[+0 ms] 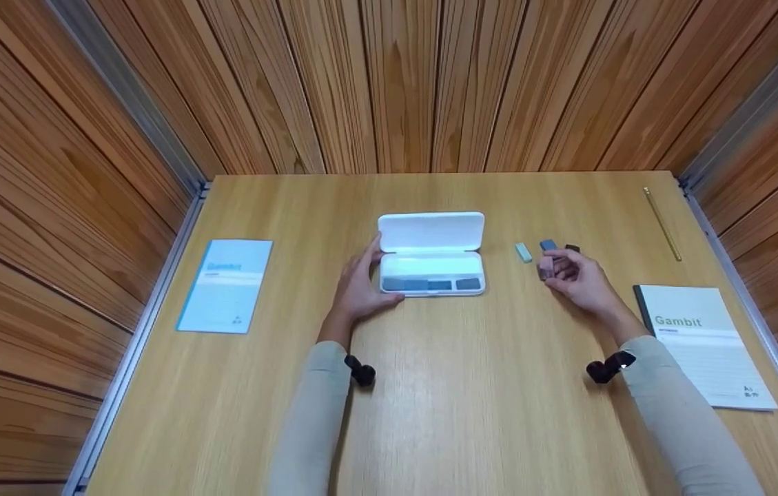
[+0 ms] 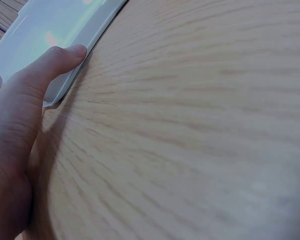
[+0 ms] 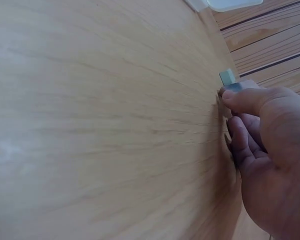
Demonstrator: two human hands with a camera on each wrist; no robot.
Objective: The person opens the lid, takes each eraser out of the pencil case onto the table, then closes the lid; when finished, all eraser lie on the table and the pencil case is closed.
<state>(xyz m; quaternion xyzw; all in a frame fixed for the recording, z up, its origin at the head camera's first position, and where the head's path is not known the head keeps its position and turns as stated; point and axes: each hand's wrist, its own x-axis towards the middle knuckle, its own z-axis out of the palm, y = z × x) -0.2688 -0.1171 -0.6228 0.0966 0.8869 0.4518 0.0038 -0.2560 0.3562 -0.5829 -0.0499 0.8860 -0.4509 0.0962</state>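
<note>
A white pencil case lies at the middle of the table with its lid raised at the back. Several dark grey-blue blocks sit along its front side. My left hand grips the case's left end, thumb on the front edge; the left wrist view has the thumb over the rim. To the right, my right hand pinches a small mauve eraser-like block between thumb and fingers. Around it lie a mint-green block, a blue block and a dark block, partly behind the hand.
A light-blue notebook lies at the left, and a white notebook with a dark spine at the right, beside my right forearm. Toward the back right corner is a gold pencil. Wooden panels stand behind the table and along both sides.
</note>
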